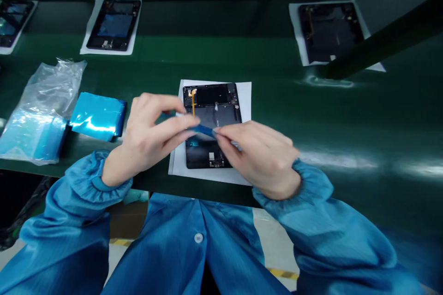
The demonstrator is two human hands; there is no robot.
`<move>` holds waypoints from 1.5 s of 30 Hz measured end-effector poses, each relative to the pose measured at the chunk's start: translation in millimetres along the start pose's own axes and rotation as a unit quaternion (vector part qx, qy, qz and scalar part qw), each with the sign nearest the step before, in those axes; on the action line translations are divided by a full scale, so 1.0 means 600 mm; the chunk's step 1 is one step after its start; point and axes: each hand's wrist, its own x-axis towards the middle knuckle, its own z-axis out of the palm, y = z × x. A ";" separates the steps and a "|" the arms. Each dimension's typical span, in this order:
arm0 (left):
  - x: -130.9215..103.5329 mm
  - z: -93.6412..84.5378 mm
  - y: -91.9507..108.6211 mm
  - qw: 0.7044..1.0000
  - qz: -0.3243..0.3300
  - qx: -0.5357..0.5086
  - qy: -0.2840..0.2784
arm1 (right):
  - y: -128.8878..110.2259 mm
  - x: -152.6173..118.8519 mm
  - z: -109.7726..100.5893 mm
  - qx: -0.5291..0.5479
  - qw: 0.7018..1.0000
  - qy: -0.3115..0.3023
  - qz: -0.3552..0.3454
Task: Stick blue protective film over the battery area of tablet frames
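Between my two hands is a thin blue film sheet (205, 130), seen nearly edge-on. My left hand (148, 131) pinches its left end between thumb and fingers. At the other end, my right hand (256, 152) grips it with thumb and forefinger. Below the film lies an opened black tablet housing (197, 154), with an orange flex cable (193, 101) at its upper left. Part of the housing is hidden by my fingers. It rests on a white paper sheet (245, 101) on the green bench.
A stack of shiny blue film sheets (98, 115) lies left of my left hand, beside a clear plastic bag (51, 85) holding more blue sheets. More tablet housings (116, 23) on paper stand farther back. A dark slanted bar (384, 46) rises at the right.
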 end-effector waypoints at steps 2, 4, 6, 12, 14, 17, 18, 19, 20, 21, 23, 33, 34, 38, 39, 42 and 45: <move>-0.001 0.004 -0.009 0.999 -0.042 0.002 0.023 | 0.020 0.001 -0.002 0.037 0.993 -0.005 0.115; -0.009 0.012 -0.021 0.997 -0.069 -0.021 0.027 | 0.050 -0.003 0.004 0.115 0.957 -0.003 0.267; -0.024 0.026 -0.034 0.995 -0.063 -0.071 -0.031 | 0.084 -0.013 0.017 0.220 0.891 -0.006 0.398; -0.078 0.085 -0.056 0.952 -0.039 -0.204 -0.226 | 0.136 -0.050 0.051 0.343 0.784 -0.035 0.516; -0.087 0.096 -0.056 0.945 -0.045 -0.215 -0.244 | 0.135 -0.057 0.050 0.344 0.778 -0.043 0.524; -0.090 0.100 -0.055 0.938 -0.046 -0.220 -0.264 | 0.131 -0.065 0.043 0.336 0.767 -0.048 0.545; -0.089 0.100 -0.055 0.937 -0.048 -0.222 -0.267 | 0.130 -0.068 0.040 0.331 0.764 -0.047 0.551; -0.088 0.099 -0.054 0.936 -0.049 -0.223 -0.267 | 0.129 -0.070 0.039 0.325 0.764 -0.045 0.556; -0.088 0.098 -0.054 0.937 -0.048 -0.222 -0.265 | 0.129 -0.073 0.037 0.318 0.765 -0.042 0.559; -0.087 0.098 -0.053 0.939 -0.044 -0.221 -0.260 | 0.128 -0.075 0.036 0.311 0.767 -0.040 0.560; -0.087 0.098 -0.051 0.943 -0.035 -0.217 -0.251 | 0.127 -0.079 0.035 0.301 0.772 -0.042 0.558; -0.085 0.100 -0.047 0.943 -0.037 -0.221 -0.247 | 0.125 -0.089 0.029 0.258 0.809 -0.056 0.526; -0.085 0.100 -0.047 0.942 -0.042 -0.223 -0.249 | 0.125 -0.090 0.028 0.253 0.813 -0.059 0.522; -0.086 0.100 -0.047 0.937 -0.053 -0.229 -0.259 | 0.125 -0.094 0.028 0.248 0.824 -0.054 0.506; -0.086 0.100 -0.047 0.937 -0.051 -0.227 -0.259 | 0.125 -0.095 0.028 0.247 0.826 -0.051 0.505; -0.086 0.100 -0.047 0.941 -0.040 -0.220 -0.253 | 0.125 -0.098 0.028 0.240 0.824 -0.049 0.510; -0.084 0.100 -0.047 0.940 -0.043 -0.222 -0.257 | 0.126 -0.099 0.028 0.238 0.824 -0.053 0.511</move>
